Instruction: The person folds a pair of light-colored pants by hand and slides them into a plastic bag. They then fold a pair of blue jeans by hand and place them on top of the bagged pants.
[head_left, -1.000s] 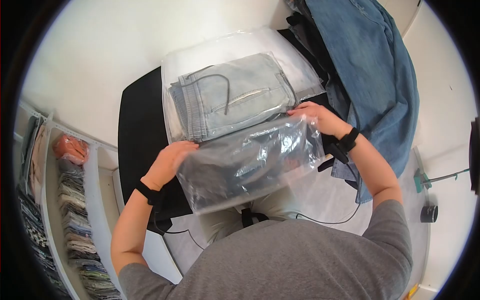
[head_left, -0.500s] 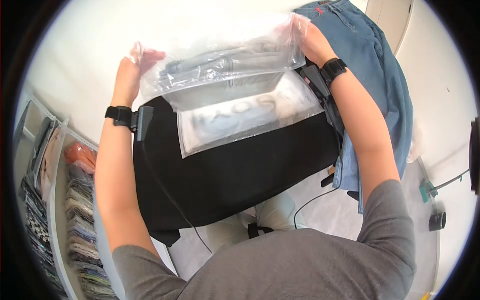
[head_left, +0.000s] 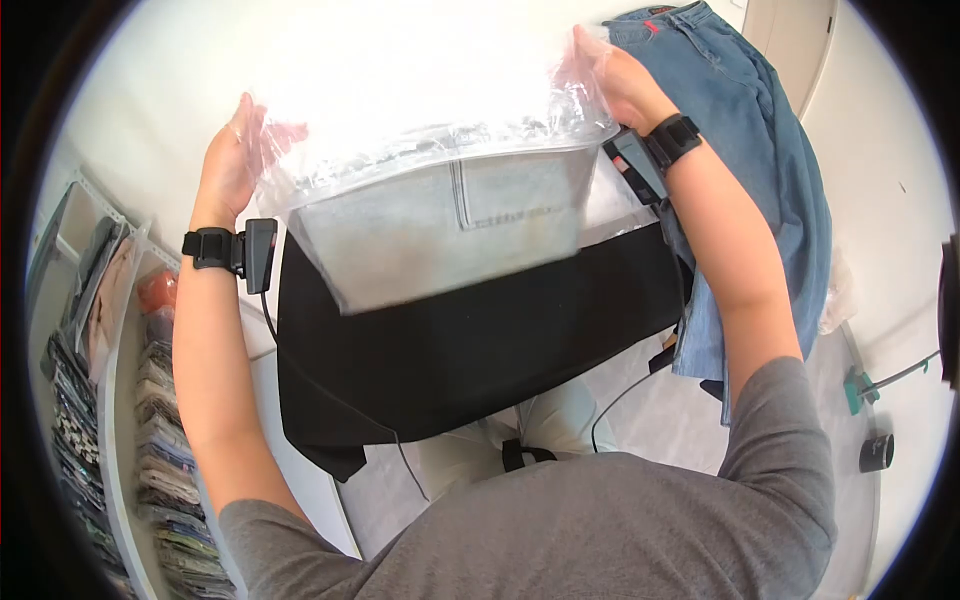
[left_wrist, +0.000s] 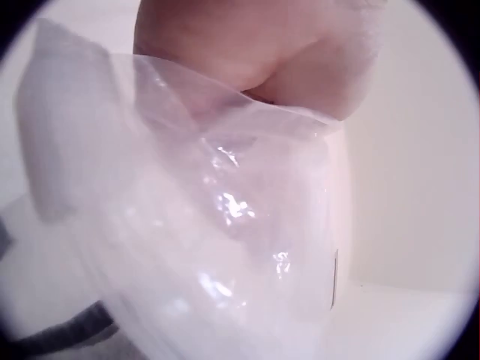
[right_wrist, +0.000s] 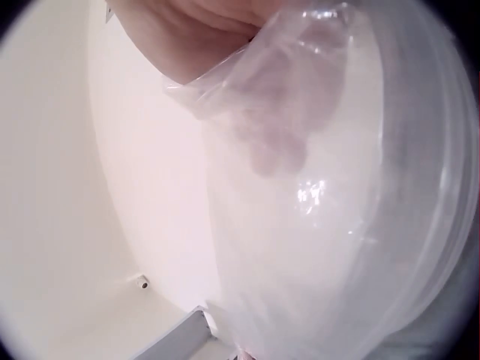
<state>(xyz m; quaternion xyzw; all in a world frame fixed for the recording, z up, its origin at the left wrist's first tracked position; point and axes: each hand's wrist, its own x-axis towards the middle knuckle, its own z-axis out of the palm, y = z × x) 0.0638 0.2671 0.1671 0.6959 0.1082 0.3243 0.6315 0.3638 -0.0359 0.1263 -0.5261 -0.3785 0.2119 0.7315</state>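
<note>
Black worktop (head_left: 480,345) up front, folded jeans (head_left: 410,240) tilted over it, clear bag (head_left: 440,147) at their far part; can't tell how deep they're in. Left hand (head_left: 230,160) and right hand (head_left: 622,82) each have fingers clenched on the bag's sides. Looks like the bagging step; next probably calls for an even lift so they settle.
</note>
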